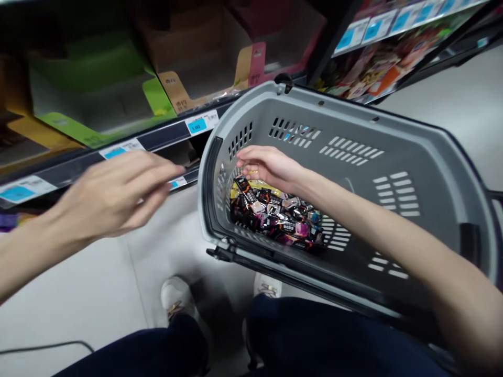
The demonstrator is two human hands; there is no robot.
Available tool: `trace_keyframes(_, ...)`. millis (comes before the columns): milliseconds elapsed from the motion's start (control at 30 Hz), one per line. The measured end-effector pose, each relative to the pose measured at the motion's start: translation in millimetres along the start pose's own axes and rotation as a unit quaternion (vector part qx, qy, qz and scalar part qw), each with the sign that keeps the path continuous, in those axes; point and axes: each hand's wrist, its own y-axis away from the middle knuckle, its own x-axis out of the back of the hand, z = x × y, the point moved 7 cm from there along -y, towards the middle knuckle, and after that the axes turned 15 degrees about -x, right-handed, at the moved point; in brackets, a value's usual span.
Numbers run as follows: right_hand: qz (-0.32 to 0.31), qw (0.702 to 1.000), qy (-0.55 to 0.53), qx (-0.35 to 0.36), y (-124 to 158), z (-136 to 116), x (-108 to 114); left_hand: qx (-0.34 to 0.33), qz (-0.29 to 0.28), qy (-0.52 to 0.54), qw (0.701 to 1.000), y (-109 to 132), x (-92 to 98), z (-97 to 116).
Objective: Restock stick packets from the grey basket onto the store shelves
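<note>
A: What do you see, beginning from the left?

B: The left hand is near the shelf edge, outside the basket. Its fingers are close together; I cannot tell if they hold something.

A: And further to the right?

B: The grey shopping basket. Small shiny packets, probably of snacks, lie heaped in its left end. Above them is the right hand, half open, with nothing visible in it.

A: How to work well here?

B: I would move gently and low, because such slippery packets may slide.
</note>
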Motion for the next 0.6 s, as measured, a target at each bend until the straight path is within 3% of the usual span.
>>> trace_keyframes(100, 0.026, 0.999, 0.029, -0.012, -2.2, 4.6, 17.7, -0.128, 0.033, 0.118, 0.984, -29.1, -16.9, 18.9)
trace_keyframes(233, 0.099, 0.983, 0.156, 0.004, -7.3, 5.8, 63.1, -0.152, -0.002, 0.230, 0.961, -54.5, -45.7, 29.3)
trace_keyframes(300, 0.138, 0.942, 0.307, 0.006, -9.4, 6.9, 88.5, -0.173, -0.011, 0.257, 0.951, -63.1, -57.9, 34.0)
trace_keyframes(333, 0.154, 0.898, 0.411, 0.000, -10.2, 8.8, 100.0, -0.189, -0.007, 0.262, 0.946, -66.5, -62.2, 36.6)
trace_keyframes(367, 0.163, 0.832, 0.530, -0.017, -11.2, 13.3, 110.2, -0.203, -0.001, 0.265, 0.943, -69.4, -65.7, 38.8)
trace_keyframes(433, 0.158, 0.662, 0.729, -0.079, -12.7, 27.5, 130.9, -0.214, 0.011, 0.271, 0.939, -73.6, -71.1, 41.2)
trace_keyframes(467, 0.149, 0.589, 0.786, -0.114, -12.9, 35.1, 140.8, -0.211, 0.016, 0.274, 0.938, -74.9, -72.9, 41.7)
trace_keyframes(500, 0.140, 0.539, 0.818, -0.145, -13.2, 42.0, 149.5, -0.208, 0.019, 0.276, 0.938, -75.7, -74.1, 42.0)
trace_keyframes(533, 0.133, 0.514, 0.831, -0.167, -13.8, 47.8, 156.0, -0.206, 0.020, 0.274, 0.939, -76.1, -74.8, 42.4)
trace_keyframes(600, 0.133, 0.511, 0.830, -0.181, -17.1, 55.7, 163.5, -0.216, 0.029, 0.255, 0.942, -75.6, -73.6, 44.0)
